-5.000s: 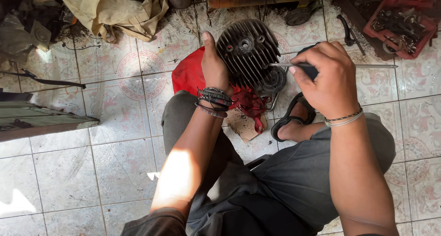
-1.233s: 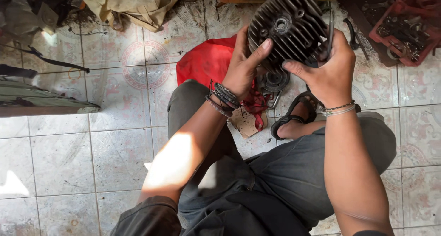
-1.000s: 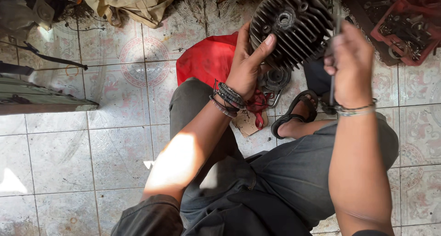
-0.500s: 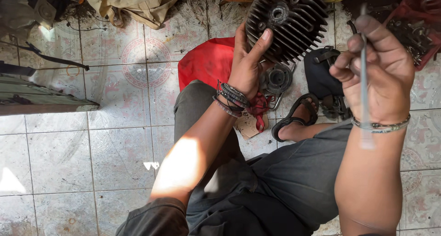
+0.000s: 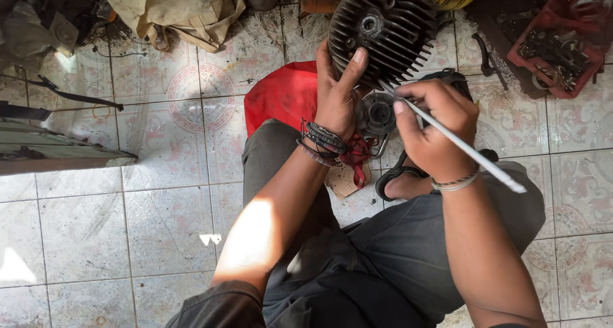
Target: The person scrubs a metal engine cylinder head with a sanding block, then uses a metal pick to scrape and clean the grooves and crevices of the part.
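A dark, round, finned metal engine part (image 5: 383, 28) stands tilted at the top centre, its finned face toward me. My left hand (image 5: 338, 92) grips its lower left edge, thumb on the fins. My right hand (image 5: 434, 127) holds a long thin metal rod (image 5: 469, 150) like a pen, its tip touching the fins at the part's lower right. Below the part lies a smaller round metal piece (image 5: 377, 113) beside a red cloth (image 5: 281, 98). I sit on the tiled floor in grey trousers.
A red tray (image 5: 562, 47) of small metal parts sits at the top right, with a dark tool (image 5: 485, 57) beside it. A beige rag (image 5: 172, 9) lies at the top left. A grey board (image 5: 57, 152) juts in from the left. My sandalled foot (image 5: 402, 178) rests under the part.
My right hand let go of the finned part, lifted the thin rod upright, then brought its tip down onto the fins. My left hand kept its hold on the part.
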